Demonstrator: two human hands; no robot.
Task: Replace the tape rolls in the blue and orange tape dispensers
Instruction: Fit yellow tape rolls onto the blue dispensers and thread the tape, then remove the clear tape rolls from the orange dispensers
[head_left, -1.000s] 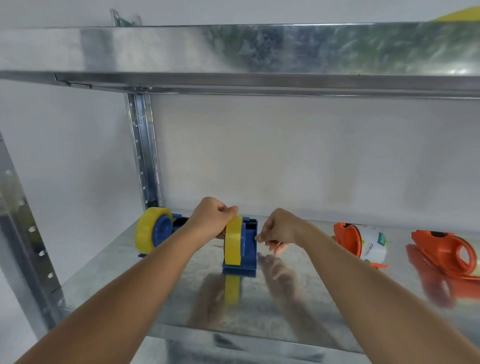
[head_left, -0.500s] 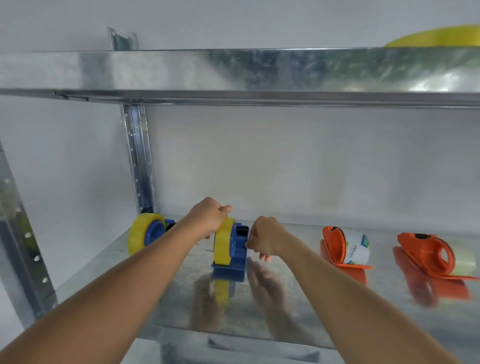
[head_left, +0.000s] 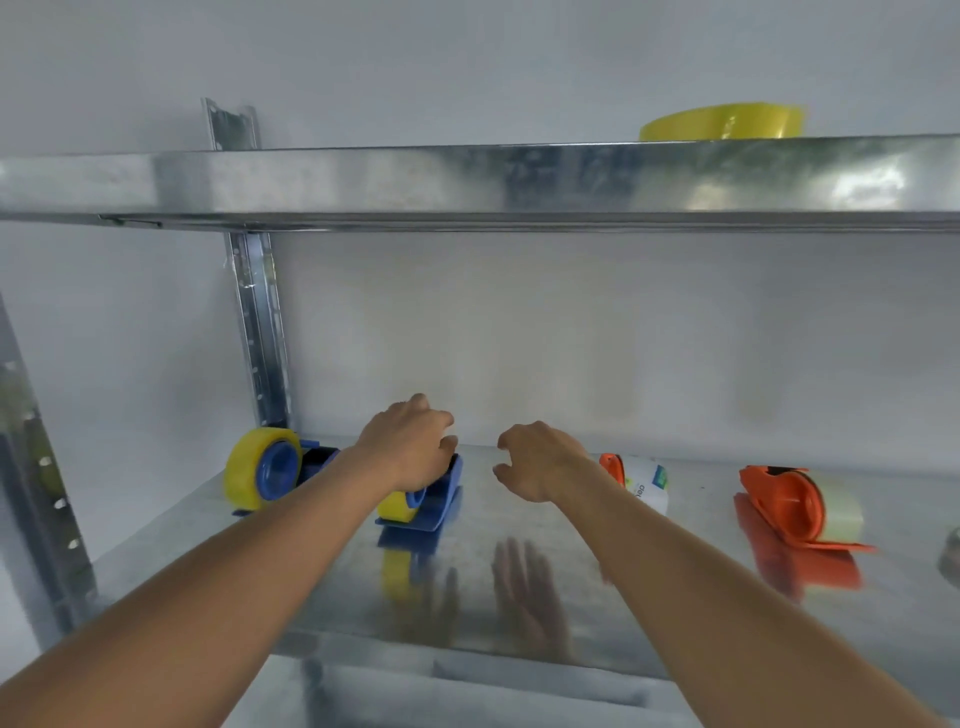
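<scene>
A blue tape dispenser (head_left: 444, 493) with a yellow roll (head_left: 396, 506) lies tilted on the metal shelf (head_left: 597, 577) at the centre. My left hand (head_left: 410, 449) sits over it, fingers curled round the roll and the dispenser's top. My right hand (head_left: 540, 462) hovers just to the right, apart from the dispenser, fingers loosely curled and holding nothing. A second blue dispenser (head_left: 275, 470) with a yellow roll stands at the left. Two orange dispensers are on the right: one (head_left: 613, 465) with a white-labelled roll (head_left: 649, 486), one (head_left: 784, 501) with a clear roll (head_left: 839, 514).
A yellow tape roll (head_left: 722, 122) lies on the upper shelf (head_left: 467, 176), which overhangs the work space. A perforated upright post (head_left: 257, 322) stands at the back left, another (head_left: 36, 467) at the front left. A grey object (head_left: 950, 556) peeks in at the right edge.
My right hand has let go of the blue dispenser and drawn away to the right. The dispenser under my left hand now lies lower and tilted. The view has tipped upward.
</scene>
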